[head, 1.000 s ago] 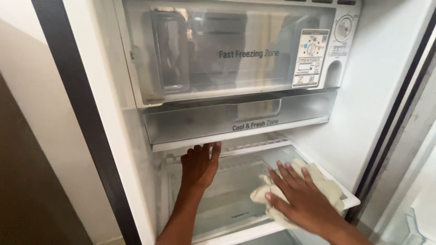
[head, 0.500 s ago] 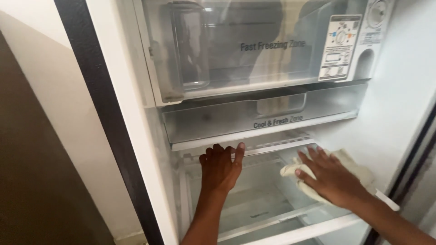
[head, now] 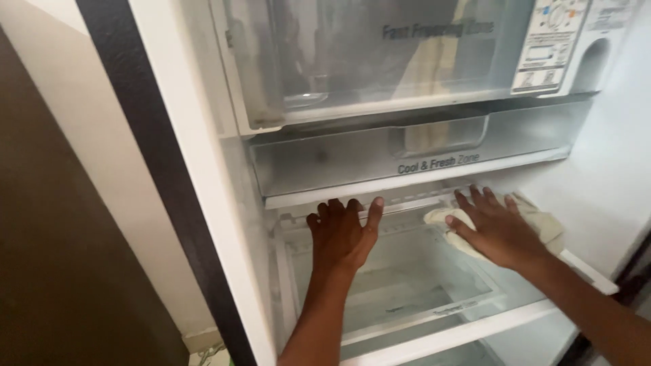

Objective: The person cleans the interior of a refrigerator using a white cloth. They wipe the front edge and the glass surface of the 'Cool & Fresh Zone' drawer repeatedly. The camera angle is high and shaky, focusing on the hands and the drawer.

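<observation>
Inside the open fridge, the left hand (head: 342, 234) lies flat and open on the glass shelf (head: 407, 298), holding nothing. Just beside it, the right hand (head: 498, 230) presses flat on a pale cloth (head: 542, 224) at the shelf's back right. Above them sits a clear drawer (head: 339, 159), then a bigger see-through box (head: 352, 61).

Light: soft, even, rather dim.
Glare: pale reflections on the clear freezer door (head: 380, 61).
Shadow: dark wall (head: 54, 237) at left.
Blur: slight overall, perhaps from motion.
</observation>
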